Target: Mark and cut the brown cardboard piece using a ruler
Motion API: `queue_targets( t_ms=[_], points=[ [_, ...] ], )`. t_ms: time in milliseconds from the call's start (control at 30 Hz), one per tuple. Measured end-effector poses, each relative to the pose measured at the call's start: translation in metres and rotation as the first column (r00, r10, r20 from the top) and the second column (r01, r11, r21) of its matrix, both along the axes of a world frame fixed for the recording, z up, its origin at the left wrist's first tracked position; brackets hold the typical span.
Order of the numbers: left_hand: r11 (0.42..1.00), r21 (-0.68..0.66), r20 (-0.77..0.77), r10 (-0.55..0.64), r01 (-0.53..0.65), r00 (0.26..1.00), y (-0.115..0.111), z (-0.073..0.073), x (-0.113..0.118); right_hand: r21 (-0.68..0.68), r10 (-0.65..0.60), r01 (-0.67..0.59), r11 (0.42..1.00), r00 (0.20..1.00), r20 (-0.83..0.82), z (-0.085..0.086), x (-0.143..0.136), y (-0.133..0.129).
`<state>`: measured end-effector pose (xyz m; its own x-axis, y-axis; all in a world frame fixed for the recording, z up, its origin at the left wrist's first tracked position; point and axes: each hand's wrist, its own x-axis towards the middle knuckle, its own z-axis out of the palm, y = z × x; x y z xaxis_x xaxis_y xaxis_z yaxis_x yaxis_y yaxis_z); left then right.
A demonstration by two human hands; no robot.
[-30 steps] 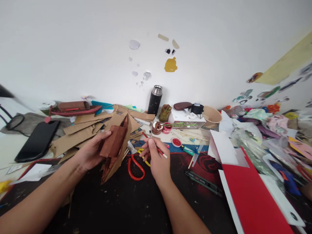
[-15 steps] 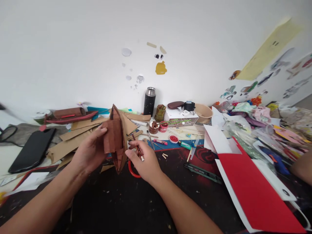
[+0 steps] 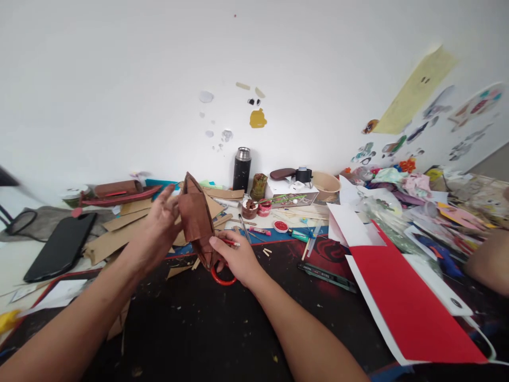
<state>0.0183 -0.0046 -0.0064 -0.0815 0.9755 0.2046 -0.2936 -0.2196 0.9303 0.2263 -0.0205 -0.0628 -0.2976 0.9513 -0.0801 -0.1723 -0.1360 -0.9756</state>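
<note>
A brown-painted model boat (image 3: 198, 218) with a curved cabin roof is held tilted above the dark mat. My right hand (image 3: 237, 255) grips its lower end, thumb on top. A thin reddish stick with a pale tip (image 3: 234, 243), perhaps a paintbrush, is also tucked in that hand; its other end is hidden. My left hand (image 3: 158, 225) is beside the boat's left edge, fingers apart and a little blurred. Whether a fingertip still touches the boat I cannot tell. Below the right hand shows a red scissors handle (image 3: 223, 278).
Cardboard scraps (image 3: 119, 239) lie at left near a black phone (image 3: 59, 246). Behind are a reddish model boat (image 3: 123, 195), a black flask (image 3: 242, 172), a brown paint jar (image 3: 249, 209) and a red paint lid (image 3: 281, 226). At right lie a utility knife (image 3: 328, 277) and red paper (image 3: 421, 307).
My left hand has come off the cabin roof and its fingers have spread. My right hand has moved from beside the boat onto its lower end. The boat has turned and tilted.
</note>
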Motion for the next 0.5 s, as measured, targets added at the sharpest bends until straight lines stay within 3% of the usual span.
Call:
queue_targets(
  t_ms=[67,100,167,267,367,500],
  points=[
    [0.989,0.136,-0.202,0.089,-0.062,0.975,0.003,0.002,-0.014,-0.003,-0.002,0.002,1.0,1.0,-0.021,0.001,0.0,0.001],
    [0.984,0.175,-0.356,0.082,-0.019,0.931,0.003,0.004,-0.019,-0.004,-0.001,0.001,1.0,1.0,-0.027,0.001,0.0,0.001],
    [0.97,0.235,-0.606,0.096,0.062,0.789,0.0,0.008,-0.025,-0.006,0.005,-0.005,1.0,1.0,-0.021,0.001,0.0,0.001],
    [0.95,0.289,-0.761,0.152,0.119,0.631,-0.006,0.014,-0.024,-0.001,0.015,-0.015,1.0,1.0,0.018,0.0,0.0,-0.001],
    [0.959,0.265,-0.779,0.149,0.104,0.608,-0.011,0.018,-0.02,0.004,0.012,-0.012,1.0,0.998,0.056,-0.001,-0.001,-0.003],
    [0.968,0.245,-0.714,0.147,0.048,0.684,-0.016,0.029,-0.019,0.001,0.005,-0.005,1.0,0.999,0.053,0.0,-0.004,-0.004]
  ],
)
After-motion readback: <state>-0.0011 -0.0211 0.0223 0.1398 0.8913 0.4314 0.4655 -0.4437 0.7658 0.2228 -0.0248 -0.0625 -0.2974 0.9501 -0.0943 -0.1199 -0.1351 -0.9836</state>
